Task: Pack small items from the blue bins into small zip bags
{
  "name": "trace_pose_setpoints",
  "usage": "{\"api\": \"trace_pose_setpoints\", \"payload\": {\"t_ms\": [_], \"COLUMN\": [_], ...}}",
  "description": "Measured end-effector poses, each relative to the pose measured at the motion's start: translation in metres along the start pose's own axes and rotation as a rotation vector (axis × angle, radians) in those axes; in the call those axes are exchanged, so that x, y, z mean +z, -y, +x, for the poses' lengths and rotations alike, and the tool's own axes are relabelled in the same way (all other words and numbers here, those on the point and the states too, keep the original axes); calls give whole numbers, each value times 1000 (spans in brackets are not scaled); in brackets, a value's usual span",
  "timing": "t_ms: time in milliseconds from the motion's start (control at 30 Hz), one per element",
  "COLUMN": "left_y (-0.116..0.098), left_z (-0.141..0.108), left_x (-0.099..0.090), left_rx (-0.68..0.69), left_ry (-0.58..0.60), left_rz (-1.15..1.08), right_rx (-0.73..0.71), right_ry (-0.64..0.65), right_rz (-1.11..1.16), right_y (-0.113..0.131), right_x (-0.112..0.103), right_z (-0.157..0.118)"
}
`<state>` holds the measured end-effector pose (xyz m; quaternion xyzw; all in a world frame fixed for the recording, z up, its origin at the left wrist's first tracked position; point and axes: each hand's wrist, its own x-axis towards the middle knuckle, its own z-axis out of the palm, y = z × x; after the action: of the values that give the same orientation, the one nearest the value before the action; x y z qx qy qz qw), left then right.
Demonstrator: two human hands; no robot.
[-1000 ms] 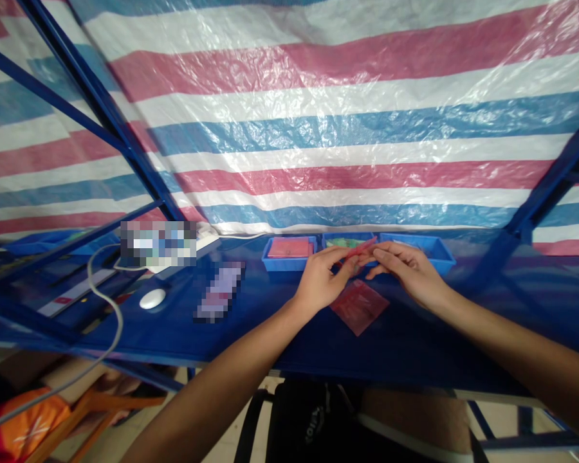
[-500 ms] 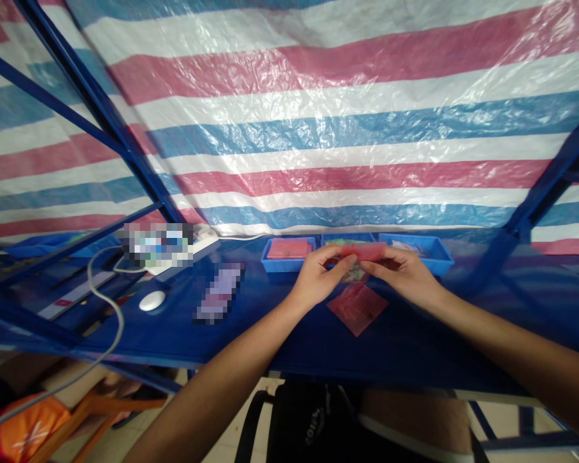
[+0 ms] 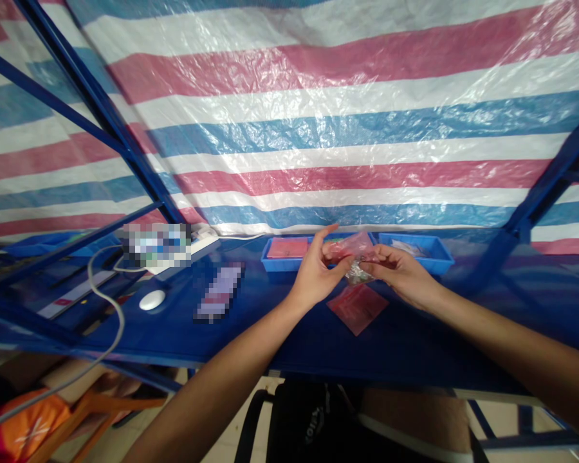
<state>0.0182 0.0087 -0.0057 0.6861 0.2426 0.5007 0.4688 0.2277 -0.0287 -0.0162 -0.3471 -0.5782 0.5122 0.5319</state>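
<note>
A translucent red plastic bag [image 3: 351, 245] is stretched between my two hands above the blue table. My left hand [image 3: 316, 270] pinches its left side, with the index finger raised. On the other side, my right hand [image 3: 403, 273] grips it with bent fingers. Just below the red bag, between my thumbs, is a small clear packet [image 3: 357, 273] with shiny contents too small to name. Whether the packet is inside the bag or against it, I cannot tell. Another red bag [image 3: 358, 308] lies flat on the table beneath my hands.
Behind my hands stand blue bins; the left bin [image 3: 284, 265] holds red bags, the right bin [image 3: 437, 265] small clear packets. A white mouse [image 3: 152, 300], a blurred phone-like object [image 3: 219, 292] and a cable [image 3: 118, 321] are at left. Someone's orange garment [image 3: 33, 424] shows lower left.
The red bag has tilted and crumpled between my hands, and more of the shiny packet shows. My left index finger has lifted away; my right hand has shifted slightly.
</note>
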Motion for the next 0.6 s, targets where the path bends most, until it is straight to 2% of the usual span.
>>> {"api": "trace_pose_setpoints", "payload": {"t_ms": [167, 300, 400, 500, 600], "left_y": [-1, -1, 2, 3, -2], "left_z": [2, 4, 3, 2, 7], "left_x": [-6, -10, -9, -9, -20], "left_rx": [79, 169, 135, 61, 47], "left_ry": [32, 100, 135, 97, 31], "left_rz": [155, 269, 282, 284, 326], "right_rx": [-52, -69, -60, -61, -61], "right_ry": [-144, -179, -161, -164, -170], "right_rz": [30, 8, -9, -20, -49], "right_y": [-3, -6, -7, -6, -6], "right_x": [-4, -7, -7, -7, -7], "right_z": [5, 7, 7, 7, 8]}}
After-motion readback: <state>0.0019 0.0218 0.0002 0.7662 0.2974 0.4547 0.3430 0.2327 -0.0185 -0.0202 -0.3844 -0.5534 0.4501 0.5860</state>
